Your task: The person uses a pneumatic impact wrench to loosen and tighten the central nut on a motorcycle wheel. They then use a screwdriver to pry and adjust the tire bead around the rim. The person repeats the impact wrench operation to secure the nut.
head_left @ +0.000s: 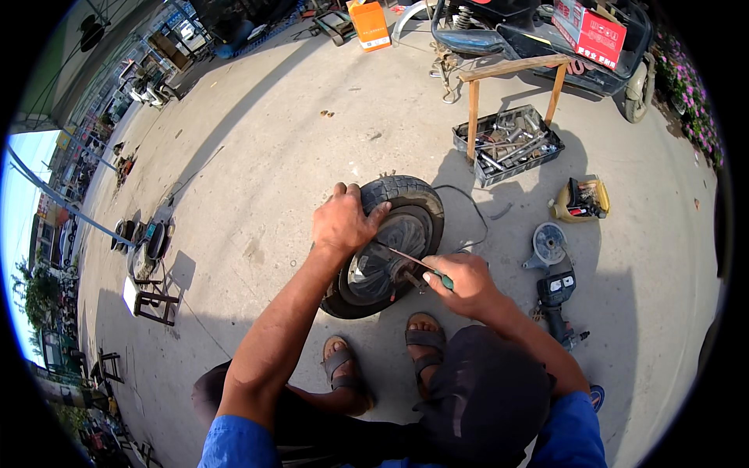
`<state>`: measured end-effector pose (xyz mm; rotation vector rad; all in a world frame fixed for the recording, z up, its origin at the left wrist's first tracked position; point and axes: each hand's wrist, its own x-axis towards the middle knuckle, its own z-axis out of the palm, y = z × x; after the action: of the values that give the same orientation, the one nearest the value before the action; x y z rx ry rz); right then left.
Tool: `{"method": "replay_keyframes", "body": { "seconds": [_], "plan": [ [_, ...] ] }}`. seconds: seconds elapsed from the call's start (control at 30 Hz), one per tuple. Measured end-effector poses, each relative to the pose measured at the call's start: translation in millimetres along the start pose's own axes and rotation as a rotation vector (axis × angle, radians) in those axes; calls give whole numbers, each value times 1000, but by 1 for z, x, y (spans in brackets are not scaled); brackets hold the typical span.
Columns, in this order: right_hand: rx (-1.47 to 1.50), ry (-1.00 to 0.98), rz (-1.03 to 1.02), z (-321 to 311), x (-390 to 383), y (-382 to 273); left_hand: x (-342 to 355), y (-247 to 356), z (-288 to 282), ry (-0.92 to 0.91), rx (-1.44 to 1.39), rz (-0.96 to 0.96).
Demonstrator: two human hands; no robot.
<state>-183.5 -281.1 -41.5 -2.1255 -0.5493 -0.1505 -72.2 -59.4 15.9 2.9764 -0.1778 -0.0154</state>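
The wheel (370,269) was on the ground just beyond your feet, between your hands. Your left hand (342,221) rested on the wheel's left upper edge, thumb spread from the fingers; whether they clasped it, I could not tell. Your right hand (466,285), at the wheel's right side, was wrapped round a screwdriver (445,282), its shaft reaching across the wheel's face.

Beyond the wheel to the right you had the dark crate (521,171), heaped with loose metal tools (511,146), with a wooden frame (515,69) rising over it. Nearer, to the right of the wheel, the yellow tub (560,207) held a jumble of smaller black and red pieces (583,200), too crowded to name. The metal drum (548,242) and power tool (555,290) lay right of the wheel too.

Far beyond the wheel sat an orange box (368,25); far beyond and right, a red box (591,35) rested on a black vehicle (507,43). You could not see inside either box.
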Motion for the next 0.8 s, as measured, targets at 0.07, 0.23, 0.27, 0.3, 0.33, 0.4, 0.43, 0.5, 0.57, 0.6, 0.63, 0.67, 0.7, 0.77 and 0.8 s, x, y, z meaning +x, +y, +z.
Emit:
{"method": "replay_keyframes", "body": {
  "seconds": [0.07,0.23,0.27,0.3,0.33,0.4,0.43,0.5,0.57,0.6,0.63,0.67,0.7,0.77,0.8],
  "plan": [
    [-203,4,-121,0,-2,-5,0,1,0,0,2,-1],
    [-377,19,-225,15,-10,-1,2,2,2,3,6,0],
    [-325,2,-186,14,-8,-8,2,1,2,2,10,-2],
    [-272,-14,-146,14,-7,-11,2,0,2,1,13,-5],
    [-110,-34,-59,13,-7,-10,2,1,2,4,11,0],
    [214,-72,115,13,-5,-8,1,2,2,9,8,9],
    [406,-92,252,17,-7,-5,2,2,2,17,6,12],
    [789,-130,527,26,-12,2,2,2,4,31,2,17],
    [1387,-148,732,27,-14,-3,3,1,5,30,5,6],
    [1645,-159,779,34,-17,2,3,1,5,30,7,2],
    [1904,-168,819,37,-18,3,4,1,5,30,9,-1],
    [1926,-148,864,38,-19,2,5,0,6,30,12,-3],
    [1888,-151,857,38,-18,-1,5,0,6,31,14,-5],
    [1811,-151,842,35,-16,-5,6,0,5,15,15,-7],
    [1754,-132,857,31,-16,-7,6,1,5,6,16,-8]
  ]
}}
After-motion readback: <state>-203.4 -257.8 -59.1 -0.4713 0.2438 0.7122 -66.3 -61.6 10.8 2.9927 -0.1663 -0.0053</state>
